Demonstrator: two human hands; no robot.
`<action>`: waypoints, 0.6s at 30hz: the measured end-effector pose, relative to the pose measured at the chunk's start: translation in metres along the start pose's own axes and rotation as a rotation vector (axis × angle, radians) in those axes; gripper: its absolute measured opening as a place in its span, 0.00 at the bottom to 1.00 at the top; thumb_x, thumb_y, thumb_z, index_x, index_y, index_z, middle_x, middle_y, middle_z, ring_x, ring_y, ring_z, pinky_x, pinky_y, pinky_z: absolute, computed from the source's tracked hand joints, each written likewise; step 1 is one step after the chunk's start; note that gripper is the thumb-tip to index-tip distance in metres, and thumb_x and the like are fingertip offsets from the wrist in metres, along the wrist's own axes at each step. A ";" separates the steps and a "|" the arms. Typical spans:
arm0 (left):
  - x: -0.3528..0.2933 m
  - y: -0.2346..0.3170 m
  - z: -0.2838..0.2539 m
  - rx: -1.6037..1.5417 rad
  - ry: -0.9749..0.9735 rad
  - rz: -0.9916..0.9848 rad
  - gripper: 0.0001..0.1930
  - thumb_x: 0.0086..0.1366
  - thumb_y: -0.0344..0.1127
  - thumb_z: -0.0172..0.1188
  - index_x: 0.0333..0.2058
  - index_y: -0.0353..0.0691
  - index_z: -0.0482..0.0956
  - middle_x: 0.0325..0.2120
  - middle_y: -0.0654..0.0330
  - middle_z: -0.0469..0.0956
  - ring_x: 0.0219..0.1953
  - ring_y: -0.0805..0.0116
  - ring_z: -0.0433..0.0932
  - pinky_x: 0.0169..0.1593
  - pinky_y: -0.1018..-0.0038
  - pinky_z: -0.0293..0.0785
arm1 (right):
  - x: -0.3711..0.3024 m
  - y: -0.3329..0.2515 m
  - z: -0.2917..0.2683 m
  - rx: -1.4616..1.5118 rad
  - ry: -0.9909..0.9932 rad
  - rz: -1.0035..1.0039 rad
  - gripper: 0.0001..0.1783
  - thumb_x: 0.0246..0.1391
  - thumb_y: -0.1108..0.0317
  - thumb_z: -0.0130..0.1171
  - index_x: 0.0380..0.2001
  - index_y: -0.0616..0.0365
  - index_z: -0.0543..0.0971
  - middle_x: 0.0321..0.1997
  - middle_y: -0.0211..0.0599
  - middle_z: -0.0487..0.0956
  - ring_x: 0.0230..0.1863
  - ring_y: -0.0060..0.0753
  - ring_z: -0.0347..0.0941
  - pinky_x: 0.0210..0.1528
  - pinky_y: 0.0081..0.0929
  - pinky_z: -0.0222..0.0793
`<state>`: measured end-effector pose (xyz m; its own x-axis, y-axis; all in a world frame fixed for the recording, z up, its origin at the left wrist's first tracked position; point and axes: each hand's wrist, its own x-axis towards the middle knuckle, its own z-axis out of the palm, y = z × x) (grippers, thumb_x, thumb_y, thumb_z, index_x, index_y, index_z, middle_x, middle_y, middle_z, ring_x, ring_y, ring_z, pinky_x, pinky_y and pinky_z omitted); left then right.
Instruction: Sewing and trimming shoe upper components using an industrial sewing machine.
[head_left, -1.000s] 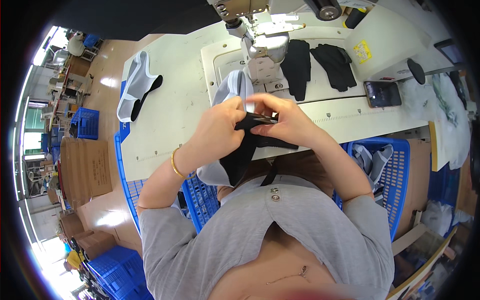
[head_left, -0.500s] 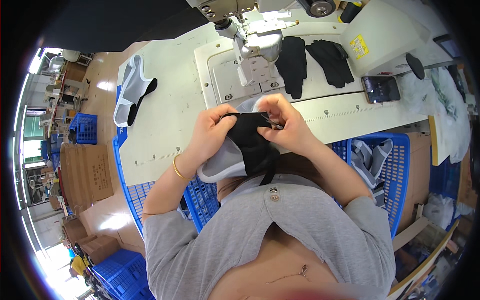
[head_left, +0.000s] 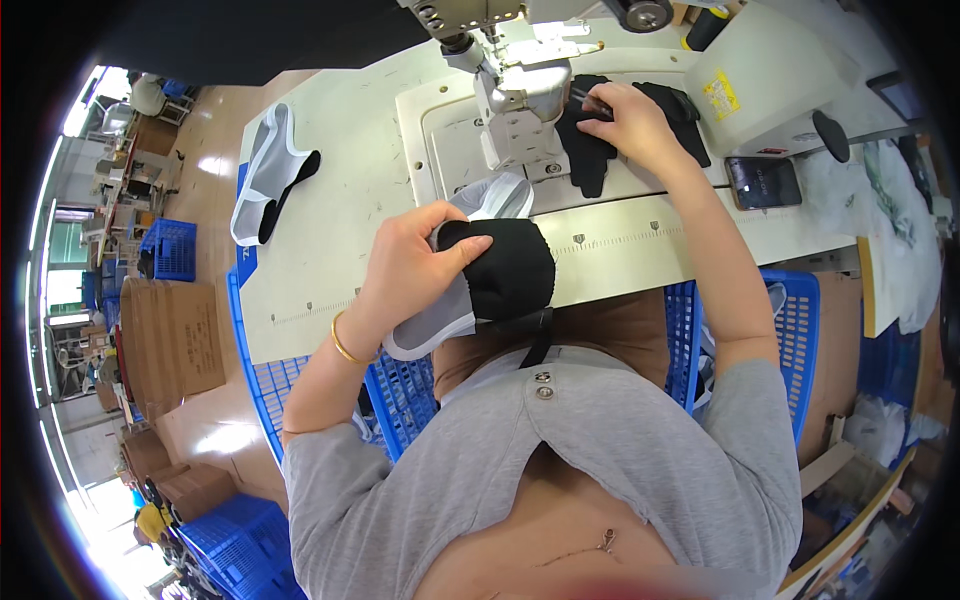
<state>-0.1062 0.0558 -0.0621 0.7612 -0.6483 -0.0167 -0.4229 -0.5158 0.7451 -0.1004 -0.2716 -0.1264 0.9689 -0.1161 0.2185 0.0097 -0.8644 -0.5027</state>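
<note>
My left hand [head_left: 420, 255] is closed on a grey garment, shaped like briefs [head_left: 430, 315], with pale trim and a black panel [head_left: 515, 270]. Thumb on top, it pinches the panel's left side at the table's front edge; the garment's lower part hangs toward my lap. My right hand [head_left: 635, 125] is out over black fabric pieces [head_left: 592, 165] right of the sewing machine's needle area [head_left: 510, 100]. Between its thumb and fingers is a small dark tool, apparently thread snips [head_left: 598, 105], partly hidden by the fingers.
Another grey garment with a black panel [head_left: 268, 175] lies on the table's left. A phone [head_left: 763, 183] rests at the right, beside the machine's white housing [head_left: 790, 85]. Blue plastic baskets [head_left: 800, 350] stand below the table edge on both sides. A black thread cone [head_left: 708, 25] is at the back.
My right hand has left the garment and moved forward and right to the black pieces, carrying the snips. My left hand still holds the garment, whose black panel now lies flatter.
</note>
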 end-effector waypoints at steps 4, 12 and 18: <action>0.001 0.000 -0.002 -0.109 0.014 -0.038 0.08 0.58 0.33 0.68 0.31 0.35 0.80 0.21 0.66 0.79 0.25 0.83 0.74 0.30 0.81 0.70 | -0.003 -0.006 -0.001 0.111 0.102 -0.056 0.15 0.46 0.68 0.68 0.36 0.60 0.76 0.36 0.37 0.77 0.41 0.39 0.74 0.45 0.31 0.69; 0.002 -0.002 0.004 -0.138 0.062 -0.023 0.10 0.56 0.35 0.69 0.31 0.36 0.79 0.20 0.62 0.79 0.23 0.79 0.74 0.29 0.77 0.71 | -0.012 0.006 0.011 0.102 0.343 -0.170 0.16 0.47 0.67 0.68 0.40 0.58 0.78 0.37 0.35 0.77 0.41 0.37 0.75 0.45 0.30 0.70; 0.003 -0.001 0.005 -0.151 0.060 -0.028 0.10 0.57 0.34 0.69 0.31 0.36 0.79 0.20 0.62 0.79 0.22 0.80 0.73 0.28 0.78 0.70 | -0.011 0.018 0.006 -0.018 0.206 -0.193 0.15 0.48 0.66 0.68 0.39 0.58 0.78 0.38 0.34 0.77 0.41 0.37 0.74 0.45 0.30 0.70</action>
<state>-0.1061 0.0514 -0.0658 0.8017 -0.5978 -0.0023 -0.3260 -0.4403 0.8366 -0.1095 -0.2829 -0.1425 0.8789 -0.0435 0.4749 0.1833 -0.8885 -0.4207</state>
